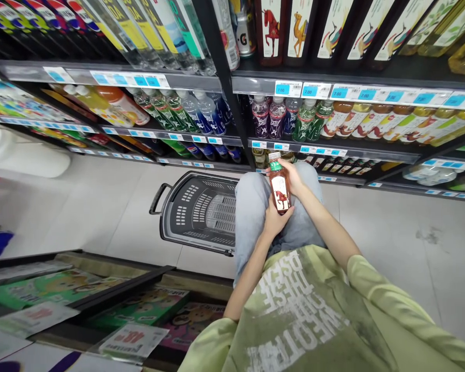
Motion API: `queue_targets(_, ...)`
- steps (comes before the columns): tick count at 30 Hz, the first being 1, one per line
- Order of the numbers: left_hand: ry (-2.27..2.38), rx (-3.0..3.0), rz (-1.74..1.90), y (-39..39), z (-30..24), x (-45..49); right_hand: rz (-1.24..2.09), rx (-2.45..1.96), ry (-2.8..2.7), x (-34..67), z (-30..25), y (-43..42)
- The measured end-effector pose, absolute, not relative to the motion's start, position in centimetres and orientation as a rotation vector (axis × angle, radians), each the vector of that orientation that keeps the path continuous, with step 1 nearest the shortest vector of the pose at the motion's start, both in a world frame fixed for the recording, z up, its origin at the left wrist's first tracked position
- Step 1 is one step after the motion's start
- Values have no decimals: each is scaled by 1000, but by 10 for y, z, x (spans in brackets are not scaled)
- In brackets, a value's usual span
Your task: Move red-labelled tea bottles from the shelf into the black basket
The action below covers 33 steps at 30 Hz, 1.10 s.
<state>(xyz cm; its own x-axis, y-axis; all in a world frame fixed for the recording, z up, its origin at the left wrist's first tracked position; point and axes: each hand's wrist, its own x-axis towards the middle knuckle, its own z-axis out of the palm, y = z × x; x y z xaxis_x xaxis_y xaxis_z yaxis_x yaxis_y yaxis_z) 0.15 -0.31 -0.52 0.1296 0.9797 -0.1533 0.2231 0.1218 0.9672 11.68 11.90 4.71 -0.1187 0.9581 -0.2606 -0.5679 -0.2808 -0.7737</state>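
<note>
I hold a small bottle (279,185) with a green cap and a red-brown label over my knee. My left hand (276,219) cups its bottom end, fingers curled around it. My right hand (294,174) grips its upper part near the cap. The bottle is tilted slightly, cap pointing away from me toward the shelves. A dark grey shopping basket (201,212) stands on the floor just left of my leg, and nothing shows inside it.
Drink shelves (333,147) with blue price tags fill the wall ahead, holding rows of bottles. A low display (101,305) with green packages sits at lower left. White tiled floor (395,232) stretches to the right.
</note>
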Motion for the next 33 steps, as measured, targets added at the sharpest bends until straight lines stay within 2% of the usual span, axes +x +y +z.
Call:
queue_targets(8,1315,1350,896,-3,-9,1,1668,-932,-584,116,52,117)
queue_targets(15,1415,1458,1123,-3,-13,7,1639,-939,-526,116,55,117)
queue_targets(20,1342,1194,1118,-6,-13,8,1637,-912,-536,121,56,116)
queue_targets(27,858,739,987,-13,-12,0,1778,-865,-607,130,63,111)
queue_targets(33,939,652,964,-8,-7,1,1691,-826,-486,130,59,113)
